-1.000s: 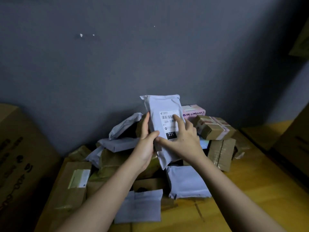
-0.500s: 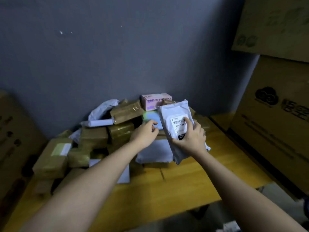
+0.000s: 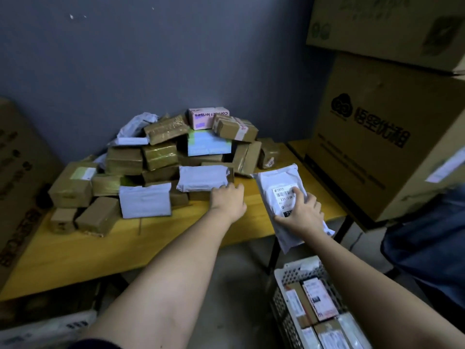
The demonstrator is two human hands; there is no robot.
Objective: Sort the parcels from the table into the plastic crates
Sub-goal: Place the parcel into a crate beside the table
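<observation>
Hands: right hand (image 3: 300, 212) grips white mailer (image 3: 289, 197) at desk (image 3: 151, 238) right edge, above white crate (image 3: 284, 278); left hand (image 3: 227, 200) loose, empty, touching nothing clearly, beside parcel heap (image 3: 163, 157). Advice: check label digits, lower mailer flat into crate.

Both bare forearms extended forward, left hand (image 3: 227, 199) loosely curled, right hand (image 3: 303, 212) fingers gripping
</observation>
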